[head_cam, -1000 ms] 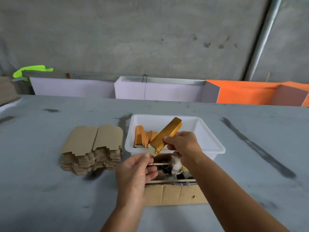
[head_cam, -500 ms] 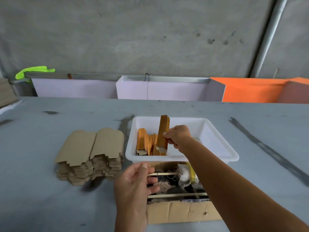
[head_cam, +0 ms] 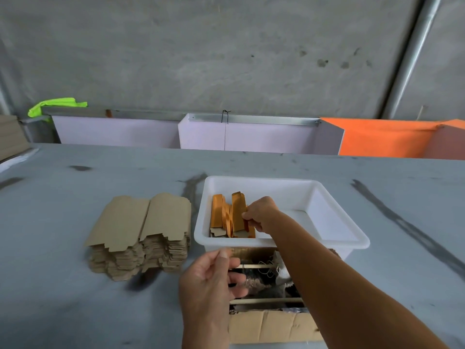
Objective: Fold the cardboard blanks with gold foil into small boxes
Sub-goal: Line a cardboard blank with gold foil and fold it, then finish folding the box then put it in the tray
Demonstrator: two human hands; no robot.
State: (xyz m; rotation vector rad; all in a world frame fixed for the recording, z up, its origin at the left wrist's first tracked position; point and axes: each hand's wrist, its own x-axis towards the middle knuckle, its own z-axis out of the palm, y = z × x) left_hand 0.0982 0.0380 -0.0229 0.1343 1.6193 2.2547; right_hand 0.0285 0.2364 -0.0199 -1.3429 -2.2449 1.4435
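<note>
The right hand [head_cam: 261,212] reaches into the white plastic tub [head_cam: 334,244], fingers pinching a folded gold-foil cardboard box [head_cam: 238,212] stood upright among the others. Judged step: stowing a finished box. The left hand [head_cam: 208,278] hovers near the tub, fingers loosely curled, holding nothing. Next comes a fresh blank from the stack of flat brown cardboard blanks [head_cam: 141,230] left of the tub.

Grey table [head_cam: 75,311], neon-green cloth [head_cam: 56,106], orange panel [head_cam: 385,138], open cardboard carton [head_cam: 271,326].

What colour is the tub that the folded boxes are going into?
White, seen in the head view: the tub is plain white plastic.
</note>
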